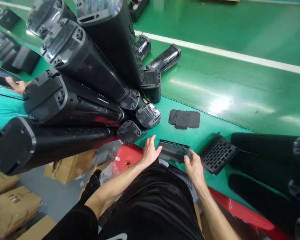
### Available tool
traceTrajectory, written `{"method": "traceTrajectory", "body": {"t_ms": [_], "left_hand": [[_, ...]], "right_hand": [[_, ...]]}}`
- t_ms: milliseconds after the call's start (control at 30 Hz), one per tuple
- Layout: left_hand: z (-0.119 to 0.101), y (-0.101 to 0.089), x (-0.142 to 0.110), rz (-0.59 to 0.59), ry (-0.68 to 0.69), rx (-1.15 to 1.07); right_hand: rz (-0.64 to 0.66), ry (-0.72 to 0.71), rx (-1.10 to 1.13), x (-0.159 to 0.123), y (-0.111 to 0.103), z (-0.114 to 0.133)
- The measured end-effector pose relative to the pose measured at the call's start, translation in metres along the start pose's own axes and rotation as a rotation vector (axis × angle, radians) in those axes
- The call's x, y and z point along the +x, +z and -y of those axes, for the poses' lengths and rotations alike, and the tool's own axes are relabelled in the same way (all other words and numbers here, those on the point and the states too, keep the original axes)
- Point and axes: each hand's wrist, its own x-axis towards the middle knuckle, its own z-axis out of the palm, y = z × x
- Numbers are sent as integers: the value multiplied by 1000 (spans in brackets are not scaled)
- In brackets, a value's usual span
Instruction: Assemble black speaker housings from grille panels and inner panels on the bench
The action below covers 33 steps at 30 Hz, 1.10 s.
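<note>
Stretching beneath tall black housings (100, 71), the green counter (202, 133) carries a slotted panel (173, 151) at its near edge. The left hand (150, 153), fingers spread, touches one end; the right hand (195, 166) has its fingers pinching the other.

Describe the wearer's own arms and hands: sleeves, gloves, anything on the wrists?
Left hand and right hand are ungloved, five-fingered, with no watch or bracelet visible. The plain black left sleeve ends near the elbow; the right forearm is uncovered, its sleeve out of view.
</note>
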Motion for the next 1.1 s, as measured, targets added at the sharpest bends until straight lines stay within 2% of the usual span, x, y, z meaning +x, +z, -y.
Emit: {"method": "traceTrajectory", "body": {"t_ms": [167,233,300,367,467,533,600,667,733,867,967,1100], "left_hand": [[-4,8,30,113,91,234],[-8,3,35,185,123,188],[-11,-6,36,306,125,43],[-13,-16,32,384,88,-137],[-21,-30,23,385,17,-367],[-32,-37,16,396,-33,-483],[-47,-43,10,420,-81,-560],[-64,-49,6,431,-90,-592],[-80,-55,1,453,-65,-617],[-102,-65,-4,565,-20,-712],[-110,-67,-4,560,23,-701],[-118,-62,0,539,24,-683]], "right_hand": [[11,-184,-113,-3,1,8],[9,-209,-114,2,1,13],[-1,-207,-93,6,-3,19],[-29,-185,-43,8,-13,25],[-36,-53,93,7,-36,36],[64,101,222,6,-53,46],[242,239,371,4,-68,55],[385,307,489,0,-80,64],[404,308,540,-4,-88,72],[282,278,524,-11,-99,85],[249,256,539,-15,-104,92],[278,201,590,-21,-110,99]]}}
